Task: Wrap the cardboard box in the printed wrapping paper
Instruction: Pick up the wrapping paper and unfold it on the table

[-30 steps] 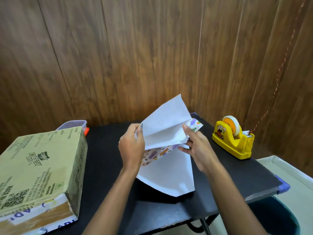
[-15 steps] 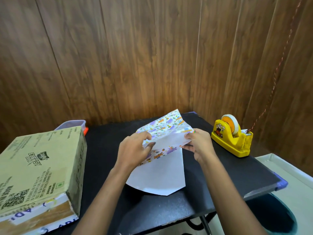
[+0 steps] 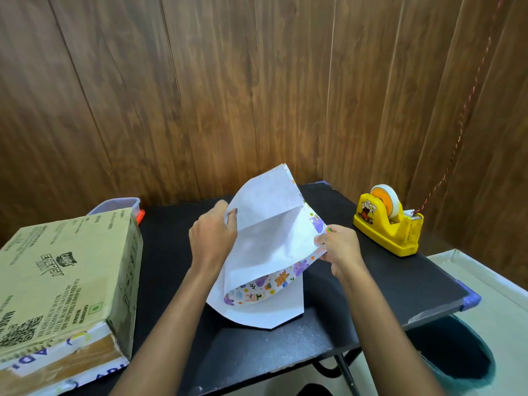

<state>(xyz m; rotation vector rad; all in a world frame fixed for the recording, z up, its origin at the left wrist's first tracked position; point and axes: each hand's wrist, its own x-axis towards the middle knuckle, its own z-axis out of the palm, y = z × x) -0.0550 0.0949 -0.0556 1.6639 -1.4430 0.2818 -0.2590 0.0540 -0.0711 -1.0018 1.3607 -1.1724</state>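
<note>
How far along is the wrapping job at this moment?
Done: nothing yet; the cardboard box sits bare at the left end of the table, apart from the paper. In hand: the left hand and right hand each pinch an edge of the partly folded wrapping paper, opening it above the table. Left: spreading the sheet, placing the box, folding, and taping from the tape dispenser.

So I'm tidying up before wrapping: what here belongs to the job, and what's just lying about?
For the job: wrapping paper, gripped by left hand and right hand; cardboard box; probably the tape dispenser.
Lying about: plastic container behind the box; dark bin below the table.
</note>
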